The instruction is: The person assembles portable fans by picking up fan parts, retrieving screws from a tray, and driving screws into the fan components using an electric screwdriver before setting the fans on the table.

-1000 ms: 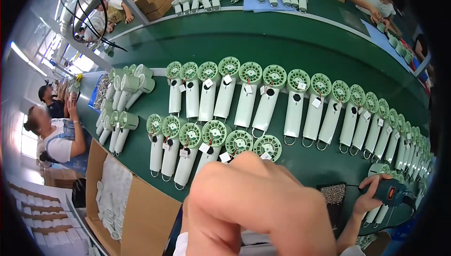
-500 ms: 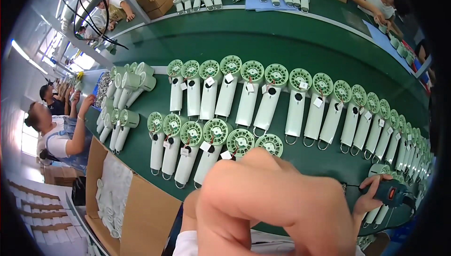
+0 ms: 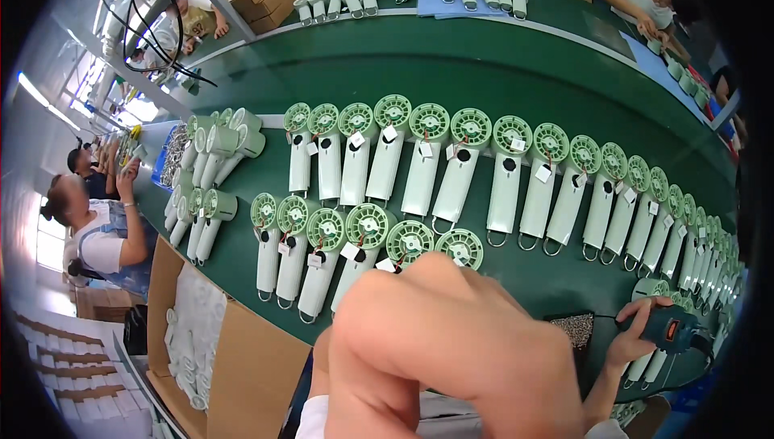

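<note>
Raised close to the camera, my left hand point(image 3: 451, 334) is curled with its fingers bent; what they hold, if anything, is hidden. It covers part of the nearer row of handheld fans point(image 3: 326, 229). At the right, my right hand point(image 3: 633, 338) is wrapped round a dark teal electric screwdriver point(image 3: 671, 328) with a thin bit pointing left. Beside that bit lies a dark tray of small metal screws point(image 3: 574, 328). A longer row of handheld fans point(image 3: 472, 127) curves behind, with round green heads, white handles, wire loops and small white tags.
On the green bench point(image 3: 387, 68), more fan bodies point(image 3: 218, 145) are stacked at left by a blue bin point(image 3: 171, 153). An open cardboard box point(image 3: 254, 358) with white parts stands lower left. Black cables point(image 3: 133, 28) hang at upper left. Co-workers point(image 3: 109, 225) sit at left and across.
My left hand has shifted slightly left and down, uncovering the screw tray. My right hand keeps its hold on the screwdriver. The co-worker's raised hand at left has moved a little.
</note>
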Demonstrator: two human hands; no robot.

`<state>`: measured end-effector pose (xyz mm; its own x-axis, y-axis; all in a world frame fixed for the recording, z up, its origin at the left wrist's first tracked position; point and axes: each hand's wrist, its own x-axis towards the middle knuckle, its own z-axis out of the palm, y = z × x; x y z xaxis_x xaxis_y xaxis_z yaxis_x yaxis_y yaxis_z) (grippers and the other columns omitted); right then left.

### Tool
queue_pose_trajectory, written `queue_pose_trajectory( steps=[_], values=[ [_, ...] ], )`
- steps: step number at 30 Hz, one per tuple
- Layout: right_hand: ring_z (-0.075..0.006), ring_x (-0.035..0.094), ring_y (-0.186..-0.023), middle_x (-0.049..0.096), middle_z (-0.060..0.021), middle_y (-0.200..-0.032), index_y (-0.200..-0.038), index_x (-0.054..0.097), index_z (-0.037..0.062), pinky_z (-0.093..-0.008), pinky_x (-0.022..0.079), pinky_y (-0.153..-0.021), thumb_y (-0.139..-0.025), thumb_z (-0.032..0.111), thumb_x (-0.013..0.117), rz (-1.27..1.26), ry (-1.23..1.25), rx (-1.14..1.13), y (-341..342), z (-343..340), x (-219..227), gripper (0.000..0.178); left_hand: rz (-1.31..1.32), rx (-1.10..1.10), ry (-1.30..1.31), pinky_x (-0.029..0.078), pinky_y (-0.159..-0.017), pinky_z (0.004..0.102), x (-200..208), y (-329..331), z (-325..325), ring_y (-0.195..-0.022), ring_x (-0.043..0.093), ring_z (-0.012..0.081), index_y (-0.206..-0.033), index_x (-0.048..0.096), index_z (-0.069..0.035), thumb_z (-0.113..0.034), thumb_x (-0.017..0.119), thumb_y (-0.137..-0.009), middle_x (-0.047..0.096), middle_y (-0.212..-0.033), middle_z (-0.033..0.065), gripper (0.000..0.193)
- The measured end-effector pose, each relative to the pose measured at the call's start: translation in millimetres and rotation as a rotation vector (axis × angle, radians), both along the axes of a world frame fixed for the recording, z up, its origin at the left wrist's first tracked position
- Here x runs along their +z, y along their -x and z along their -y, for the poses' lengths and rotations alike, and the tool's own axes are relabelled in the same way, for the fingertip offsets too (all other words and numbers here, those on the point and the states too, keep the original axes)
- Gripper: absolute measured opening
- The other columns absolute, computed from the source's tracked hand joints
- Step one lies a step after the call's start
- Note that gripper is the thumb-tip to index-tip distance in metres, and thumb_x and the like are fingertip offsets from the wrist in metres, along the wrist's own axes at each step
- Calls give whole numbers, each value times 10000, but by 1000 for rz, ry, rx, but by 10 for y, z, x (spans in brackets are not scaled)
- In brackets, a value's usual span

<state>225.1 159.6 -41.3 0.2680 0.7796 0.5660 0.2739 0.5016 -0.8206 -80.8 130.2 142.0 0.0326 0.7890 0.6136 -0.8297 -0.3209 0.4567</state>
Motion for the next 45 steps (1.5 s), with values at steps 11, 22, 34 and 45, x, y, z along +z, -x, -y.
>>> queue_pose_trajectory(
  steps=[11, 22, 34, 45],
  values=[
    [-129, 465, -529, 502, -62, -647, -1124, 435, -10, -249, 411, -594, -948, 52, 518, -27, 50, -60, 625, -78, 607, 204, 32, 109, -112, 418, -553, 231, -25, -116, -131, -634, 558, 150, -824, 624, 74, -64, 679, -824, 650, -762, 119, 148],
    [-149, 463, -495, 516, -78, -658, -1118, 425, 3, -267, 412, -548, -953, 84, 523, -17, 40, 68, 254, -148, -176, 208, 190, 333, -217, 463, -748, 316, -316, -363, -203, -922, 623, 242, -964, 610, 121, 87, 596, -760, 659, -930, 181, 207],
    [-172, 460, -456, 533, -97, -672, -1110, 413, 18, -289, 413, -493, -960, 123, 529, 68, -56, 33, 495, -157, 13, 217, 164, 466, -278, 457, -730, 315, -437, -240, -380, -891, 611, 236, -963, 609, 110, 74, 580, -777, 649, -910, 168, 193],
    [-186, 478, -430, 542, -125, -579, -1130, 404, 18, -306, 412, -463, -941, 135, 569, 83, -35, -40, -21, -19, 0, 277, 146, 524, -340, 451, -713, 314, -507, -70, -616, -863, 600, 231, -963, 608, 101, 62, 566, -791, 640, -893, 156, 181]
  ],
)
